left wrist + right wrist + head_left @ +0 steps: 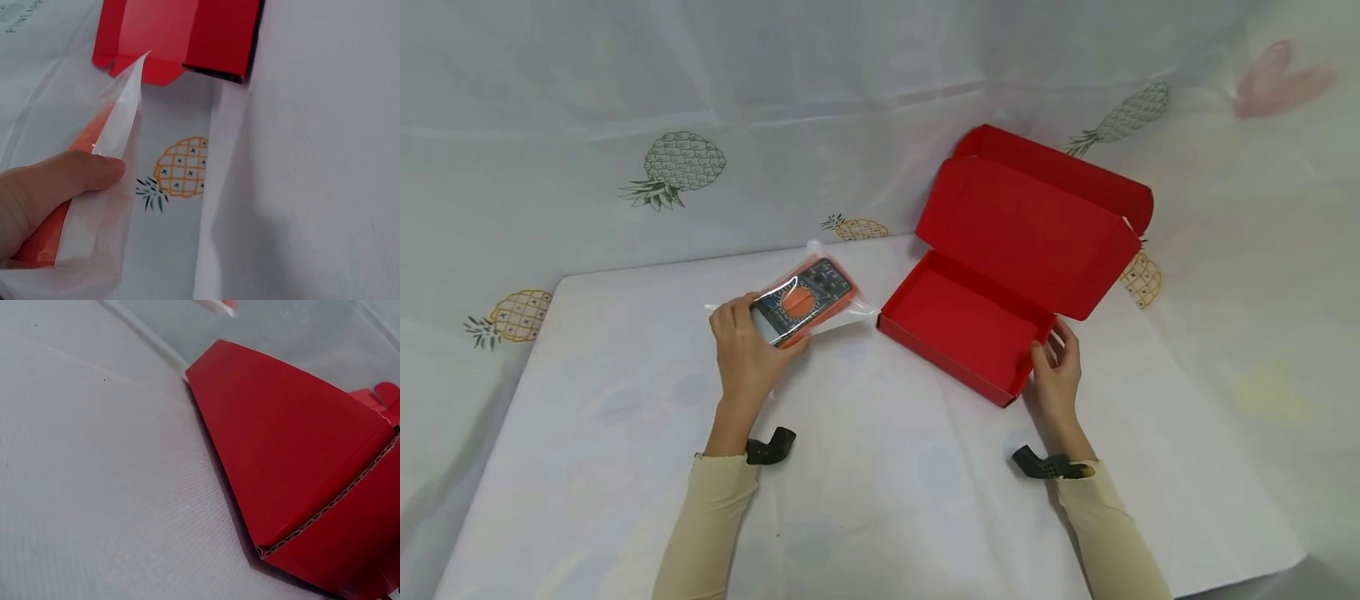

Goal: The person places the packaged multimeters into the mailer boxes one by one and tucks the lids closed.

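In the head view my left hand [743, 354] grips a digital multimeter [799, 302] with an orange case and a round orange dial, wrapped in a clear plastic bag [853, 312]. The left wrist view has the thumb [81, 172] lying along the bagged side of the meter. To the right, an open red cardboard box [942, 360] sits on the table with its lid [1026, 225] tilted up behind it. My right hand [1058, 371] holds the box's right end wall, thumb at the rim. The right wrist view shows the box front [281, 444], but not the fingers.
A white cloth [880, 492] covers the table. Behind it hangs a pale sheet with printed pineapples [685, 161]. Each wrist wears a black camera mount, one on the left wrist [771, 447] and one on the right wrist [1048, 465].
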Tool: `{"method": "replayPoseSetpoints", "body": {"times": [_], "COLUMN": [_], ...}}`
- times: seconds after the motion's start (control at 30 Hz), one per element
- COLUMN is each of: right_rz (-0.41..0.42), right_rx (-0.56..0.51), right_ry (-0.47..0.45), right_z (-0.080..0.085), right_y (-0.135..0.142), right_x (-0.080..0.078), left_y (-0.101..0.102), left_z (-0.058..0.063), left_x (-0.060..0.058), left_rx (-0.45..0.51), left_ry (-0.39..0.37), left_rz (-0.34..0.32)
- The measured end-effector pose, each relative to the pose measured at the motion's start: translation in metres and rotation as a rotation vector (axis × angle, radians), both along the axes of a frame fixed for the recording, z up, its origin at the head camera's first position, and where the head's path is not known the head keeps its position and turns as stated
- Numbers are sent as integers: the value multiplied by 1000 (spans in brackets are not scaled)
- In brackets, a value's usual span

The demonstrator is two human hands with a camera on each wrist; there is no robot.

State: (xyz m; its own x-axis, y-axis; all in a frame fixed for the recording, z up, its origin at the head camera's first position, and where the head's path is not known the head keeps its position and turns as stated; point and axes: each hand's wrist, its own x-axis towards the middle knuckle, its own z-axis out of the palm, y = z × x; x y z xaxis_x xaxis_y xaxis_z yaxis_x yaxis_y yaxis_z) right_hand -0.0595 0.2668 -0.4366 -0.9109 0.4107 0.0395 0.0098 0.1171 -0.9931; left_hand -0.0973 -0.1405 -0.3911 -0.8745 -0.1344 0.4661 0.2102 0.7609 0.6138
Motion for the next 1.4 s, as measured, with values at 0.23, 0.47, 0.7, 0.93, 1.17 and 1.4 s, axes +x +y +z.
{"method": "replayPoseSetpoints", "body": {"times": [0.23,0.47,0.7,0.93,1.17,1.4], "right_rz": [0,17,20,36,45,42], "right_rx": [20,29,39,22,-28,13], "right_ry": [-2,-20,-10,3,35,31], "right_z": [-13,6,19,16,14,14], "right_y": [3,-2,-7,-8,-7,-7], "right_x": [-4,2,6,5,4,4], "left_y": [6,17,26,33,41,52], "left_z": [5,7,6,5,5,2], "left_x": [-2,-8,-12,-18,-19,-21], "left_rx": [22,49,54,43,45,46], "left_ry": [-11,-15,-10,-6,-28,-27], "left_rz": [-13,-36,-64,-82,-103,-128]}}
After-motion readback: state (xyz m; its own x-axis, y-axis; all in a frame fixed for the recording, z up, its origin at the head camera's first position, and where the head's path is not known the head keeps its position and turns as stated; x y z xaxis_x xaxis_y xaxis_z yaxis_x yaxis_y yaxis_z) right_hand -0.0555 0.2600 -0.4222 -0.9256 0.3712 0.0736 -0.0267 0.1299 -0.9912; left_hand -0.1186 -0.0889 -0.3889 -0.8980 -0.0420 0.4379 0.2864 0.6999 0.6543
